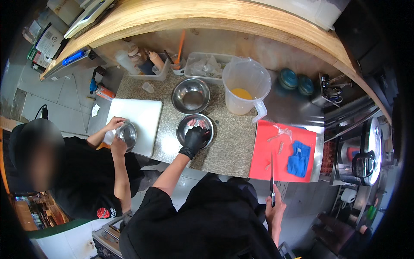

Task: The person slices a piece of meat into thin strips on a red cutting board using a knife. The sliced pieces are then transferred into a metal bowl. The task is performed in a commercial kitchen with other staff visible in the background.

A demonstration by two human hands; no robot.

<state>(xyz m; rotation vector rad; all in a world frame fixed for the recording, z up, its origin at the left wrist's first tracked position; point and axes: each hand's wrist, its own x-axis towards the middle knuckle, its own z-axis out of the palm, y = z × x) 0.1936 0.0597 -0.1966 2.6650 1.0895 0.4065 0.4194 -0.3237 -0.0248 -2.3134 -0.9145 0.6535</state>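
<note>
My left hand (194, 140) wears a black glove and reaches into a steel bowl (181, 127) on the stone counter. Pieces of pinkish raw meat (196, 123) lie in this bowl, just beyond my knuckles. The glove hides its own fingertips, so whether they grip any meat is unclear. Bare and low at the right, my right hand (275, 204) is shut on the black handle of a kitchen knife (272, 174). The blade points away from me over the near edge of a red cutting board (260, 149). Small scraps (280, 147) and a folded blue cloth (298, 159) rest on that board.
Behind the meat bowl stands a second steel bowl (190, 84). A large plastic measuring jug (231, 94) holds yellow liquid. At left, a co-worker's hands (119, 145) hold a bowl by a white cutting board (139, 110). A wooden shelf (207, 22) overhangs the back.
</note>
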